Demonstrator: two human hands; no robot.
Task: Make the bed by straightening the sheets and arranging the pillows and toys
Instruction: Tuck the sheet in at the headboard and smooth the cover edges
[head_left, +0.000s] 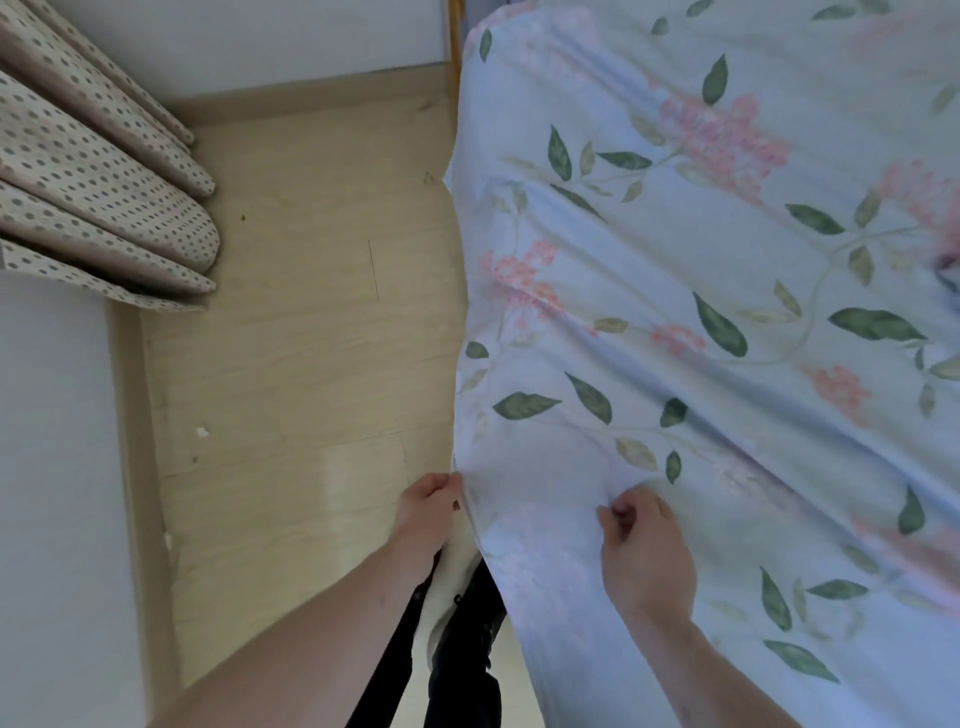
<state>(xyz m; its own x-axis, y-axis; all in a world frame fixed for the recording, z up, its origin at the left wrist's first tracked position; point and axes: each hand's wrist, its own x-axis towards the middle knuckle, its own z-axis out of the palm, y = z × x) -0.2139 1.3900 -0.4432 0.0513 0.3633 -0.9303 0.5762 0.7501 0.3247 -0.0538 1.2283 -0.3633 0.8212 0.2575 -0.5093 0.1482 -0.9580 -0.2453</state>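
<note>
Sheet (701, 291), floral on pale blue, covers the bed and overhangs its left edge above the floor (291, 332). Left hand (428, 506) grips the hanging edge at the bed's side, fingers curled round the hem. Right hand (641, 545) pinches a fold on top, just beside the edge, fingers clamped on cloth. Two grips close together, likely so the slack can be drawn toward the person. Creases radiate from the right-hand pinch across the sheet, which suggests tension is already on. No pillows or toys in view. Curtain (98, 176) hangs at far left. Judged: straightening step, early.
</note>
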